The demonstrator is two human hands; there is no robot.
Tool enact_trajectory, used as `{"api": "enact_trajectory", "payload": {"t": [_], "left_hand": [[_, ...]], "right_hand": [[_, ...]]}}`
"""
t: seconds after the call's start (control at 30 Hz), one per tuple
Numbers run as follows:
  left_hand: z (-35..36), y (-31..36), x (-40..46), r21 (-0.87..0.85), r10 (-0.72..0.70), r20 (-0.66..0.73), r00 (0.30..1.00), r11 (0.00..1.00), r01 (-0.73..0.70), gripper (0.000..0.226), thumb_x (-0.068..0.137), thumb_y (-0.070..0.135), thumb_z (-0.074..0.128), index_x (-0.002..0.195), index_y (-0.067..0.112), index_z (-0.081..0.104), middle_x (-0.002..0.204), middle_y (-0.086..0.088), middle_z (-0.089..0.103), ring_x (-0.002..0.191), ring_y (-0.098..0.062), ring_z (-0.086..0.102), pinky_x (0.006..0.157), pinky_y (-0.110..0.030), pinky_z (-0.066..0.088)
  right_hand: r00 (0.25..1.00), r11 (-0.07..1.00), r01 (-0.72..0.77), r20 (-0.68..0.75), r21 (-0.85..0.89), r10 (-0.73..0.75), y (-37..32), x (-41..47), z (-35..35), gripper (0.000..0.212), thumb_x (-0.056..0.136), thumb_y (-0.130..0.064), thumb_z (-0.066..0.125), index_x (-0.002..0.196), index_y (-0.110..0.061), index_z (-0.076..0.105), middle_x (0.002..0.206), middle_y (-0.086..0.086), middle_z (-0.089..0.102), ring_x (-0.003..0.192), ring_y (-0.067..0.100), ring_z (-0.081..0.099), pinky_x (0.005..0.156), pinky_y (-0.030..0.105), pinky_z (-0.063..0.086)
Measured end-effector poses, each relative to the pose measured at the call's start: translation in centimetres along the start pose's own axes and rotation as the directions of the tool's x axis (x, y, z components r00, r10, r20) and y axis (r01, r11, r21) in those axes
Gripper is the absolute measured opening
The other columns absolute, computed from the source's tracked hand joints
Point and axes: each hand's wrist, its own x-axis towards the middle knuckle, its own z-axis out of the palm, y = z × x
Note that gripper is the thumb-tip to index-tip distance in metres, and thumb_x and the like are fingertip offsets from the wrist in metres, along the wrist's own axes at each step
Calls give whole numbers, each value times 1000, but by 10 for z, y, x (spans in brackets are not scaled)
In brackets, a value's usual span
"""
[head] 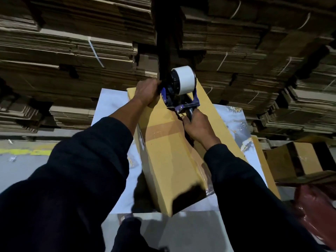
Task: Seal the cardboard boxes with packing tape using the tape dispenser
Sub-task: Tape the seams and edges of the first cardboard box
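Note:
A long yellow-brown cardboard box (pixel 169 157) lies on a white marbled table (pixel 112 106), its length running away from me. A strip of clear tape crosses its top. My right hand (pixel 195 126) grips the handle of a blue tape dispenser (pixel 180 96) with a white tape roll (pixel 185 80), set over the far part of the box's centre seam. My left hand (pixel 147 92) grips the box's far left corner, fingers curled over the edge beside the dispenser.
Tall stacks of flattened cardboard (pixel 72 51) tied with white straps fill the background. Another open brown box (pixel 298 160) stands at the right, with a red plastic bag (pixel 318 211) below it. A yellow floor line (pixel 27 151) shows at the left.

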Motion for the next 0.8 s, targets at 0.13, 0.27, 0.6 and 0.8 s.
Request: {"api": "enact_trajectory", "payload": {"t": [0.13, 0.27, 0.6, 0.8], "left_hand": [[4, -3, 4, -9, 25, -12, 1000, 1000, -25, 36, 103, 22, 53, 134, 35, 64, 117, -11, 72, 108, -36, 67, 76, -39, 40], [5, -4, 3, -24, 51, -18, 999, 998, -52, 36, 109, 32, 47, 142, 29, 59, 128, -13, 69, 118, -36, 63, 88, -45, 41], [15, 7, -6, 85, 167, 106, 980, 981, -177, 64, 105, 30, 53, 163, 26, 28, 171, -5, 25, 154, -30, 29, 112, -47, 33], [15, 7, -6, 97, 178, 104, 979, 977, -188, 54, 106, 35, 43, 159, 26, 35, 158, -5, 41, 135, -33, 47, 101, -53, 40]], "right_hand": [[1000, 1000, 15, 4, -3, -15, 19, -19, -4, 28, 102, -32, 57, 115, -8, 53, 111, 18, 65, 99, 39, 62, 74, 39, 48], [1000, 1000, 13, -5, 12, -13, 33, -35, -3, 28, 102, -33, 58, 114, -9, 53, 109, 17, 66, 98, 39, 62, 71, 38, 46], [1000, 1000, 14, -6, 28, -14, 30, -35, -5, 30, 102, -31, 59, 120, -8, 54, 115, 19, 67, 105, 41, 63, 73, 35, 43], [1000, 1000, -2, 2, 21, 2, 28, -39, -7, 28, 102, -31, 58, 115, -8, 53, 112, 19, 66, 103, 41, 62, 72, 37, 44]]}}
